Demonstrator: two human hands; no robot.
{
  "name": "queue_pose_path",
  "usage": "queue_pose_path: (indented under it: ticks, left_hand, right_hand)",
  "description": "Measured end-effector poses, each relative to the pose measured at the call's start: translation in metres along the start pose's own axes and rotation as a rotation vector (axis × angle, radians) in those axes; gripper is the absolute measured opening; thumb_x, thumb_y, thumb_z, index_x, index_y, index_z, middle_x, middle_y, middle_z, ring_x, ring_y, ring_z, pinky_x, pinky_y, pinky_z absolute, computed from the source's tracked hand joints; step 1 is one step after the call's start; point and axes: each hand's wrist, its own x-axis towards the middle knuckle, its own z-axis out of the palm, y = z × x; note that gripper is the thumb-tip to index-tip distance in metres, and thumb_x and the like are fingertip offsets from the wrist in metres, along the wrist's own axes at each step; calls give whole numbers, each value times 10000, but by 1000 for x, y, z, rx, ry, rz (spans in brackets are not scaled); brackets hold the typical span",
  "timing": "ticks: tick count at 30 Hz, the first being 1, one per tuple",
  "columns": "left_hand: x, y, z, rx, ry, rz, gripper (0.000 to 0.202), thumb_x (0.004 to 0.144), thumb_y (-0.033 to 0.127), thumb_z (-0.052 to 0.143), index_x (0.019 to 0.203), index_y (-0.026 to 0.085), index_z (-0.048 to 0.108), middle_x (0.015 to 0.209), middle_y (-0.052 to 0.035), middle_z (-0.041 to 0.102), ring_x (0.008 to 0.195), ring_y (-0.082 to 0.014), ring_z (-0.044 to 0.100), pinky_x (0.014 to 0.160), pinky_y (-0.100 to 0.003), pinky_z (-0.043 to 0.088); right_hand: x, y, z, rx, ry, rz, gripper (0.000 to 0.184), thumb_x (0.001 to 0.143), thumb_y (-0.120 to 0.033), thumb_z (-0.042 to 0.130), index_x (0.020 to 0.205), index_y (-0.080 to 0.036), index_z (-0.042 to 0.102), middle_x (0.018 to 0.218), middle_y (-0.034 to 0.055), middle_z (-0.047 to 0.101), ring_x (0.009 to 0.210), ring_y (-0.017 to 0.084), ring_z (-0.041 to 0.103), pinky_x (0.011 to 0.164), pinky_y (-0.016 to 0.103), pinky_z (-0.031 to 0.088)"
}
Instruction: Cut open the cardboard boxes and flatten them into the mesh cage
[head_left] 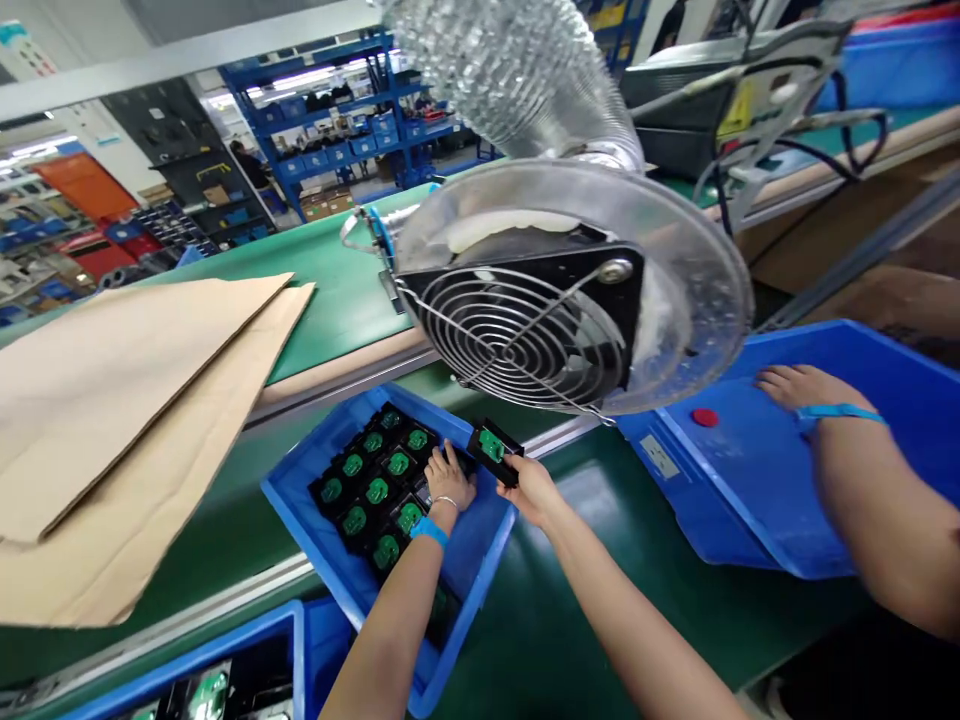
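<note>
My left hand (pixel 448 478) reaches into a blue bin (pixel 300 500) and rests with curled fingers on a black part among several black housings with green circuit boards (pixel 376 490). My right hand (pixel 525 487) is closed on one black housing with a green board (pixel 493 449), held just above the bin's right rim. A blue band circles my left wrist.
A fume extractor fan with wire grille (pixel 525 330) and foil duct (pixel 517 70) hangs right above the bin. Another person's arm (pixel 862 480) with a blue wristband rests in a second blue bin (pixel 757 480) at right. Cardboard sheets (pixel 127 400) lie left. More bins (pixel 210 670) sit below.
</note>
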Motion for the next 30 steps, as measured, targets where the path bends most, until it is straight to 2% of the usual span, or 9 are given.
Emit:
queue_pose_path:
  ticks: [5, 9, 11, 14, 17, 20, 25, 28, 30]
  left_hand:
    - [-14, -3, 7, 31, -12, 70, 827, 870, 564, 413, 1501, 74, 200, 1445, -247, 353, 1267, -375, 384, 1018, -470, 314]
    - [-4, -4, 1, 96, -129, 88, 769, 909, 566, 297, 1503, 85, 210, 1520, -230, 258, 1346, -363, 320, 1070, -463, 273]
    - [7, -3, -5, 154, -227, 72, 767, 909, 553, 296, 1502, 74, 211, 1534, -236, 224, 1356, -361, 313, 1076, -458, 265]
    - [23, -1, -12, 234, -345, 63, 843, 870, 569, 364, 1507, 54, 164, 1524, -242, 252, 1364, -361, 299, 1081, -461, 253]
    - [31, 2, -14, 255, -357, 40, 927, 845, 569, 400, 1504, 6, 75, 1494, -260, 297, 1339, -346, 334, 1076, -444, 258]
    - [32, 2, -18, 215, -344, 23, 934, 844, 583, 389, 1504, 4, 71, 1505, -254, 278, 1346, -338, 320, 1076, -426, 263]
    - [18, -23, -40, 135, -392, 169, 1034, 730, 693, 486, 1508, 84, 182, 1562, -203, 167, 1413, -358, 175, 1120, -457, 204]
    - [-3, -47, -49, 74, -392, 158, 929, 790, 705, 368, 1463, 67, 314, 1560, -209, 173, 1411, -350, 198, 1128, -470, 195]
    - [-21, -58, -50, 57, -383, 144, 926, 803, 699, 364, 1472, 63, 290, 1567, -208, 147, 1420, -348, 186, 1135, -489, 182]
  right_hand:
    - [-2, 2, 7, 61, -5, 14, 67, 780, -120, 530, 753, -176, 504, 543, -15, 532, 433, 114, 464, 370, 227, 372]
    - [-2, 6, 9, 59, -28, -4, 47, 773, -132, 537, 770, -172, 513, 569, -10, 546, 455, 117, 474, 375, 231, 375]
    - [-1, 8, 9, 55, -29, -5, 41, 775, -137, 535, 787, -173, 518, 590, -9, 554, 470, 117, 477, 378, 232, 379]
    - [0, 9, 8, 49, -17, -5, 52, 772, -138, 538, 802, -177, 520, 597, -15, 546, 475, 114, 471, 376, 227, 379]
    - [-1, 7, 8, 41, -15, -6, 45, 786, -135, 521, 787, -179, 510, 582, -21, 527, 466, 110, 460, 377, 227, 387]
    - [-3, 4, 10, -36, 23, 0, 64, 823, -137, 487, 777, -179, 501, 564, -25, 508, 465, 106, 463, 383, 218, 405]
    - [8, 8, 22, -218, 35, 113, 63, 814, -122, 512, 765, -156, 531, 534, -2, 524, 432, 110, 473, 381, 224, 434]
    - [28, 25, 37, -334, 75, 209, 56, 813, -145, 538, 760, -156, 525, 515, 5, 522, 433, 118, 492, 403, 237, 460]
    - [44, 40, 47, -413, 129, 254, 61, 819, -154, 531, 760, -158, 516, 495, -2, 500, 428, 119, 489, 403, 233, 451]
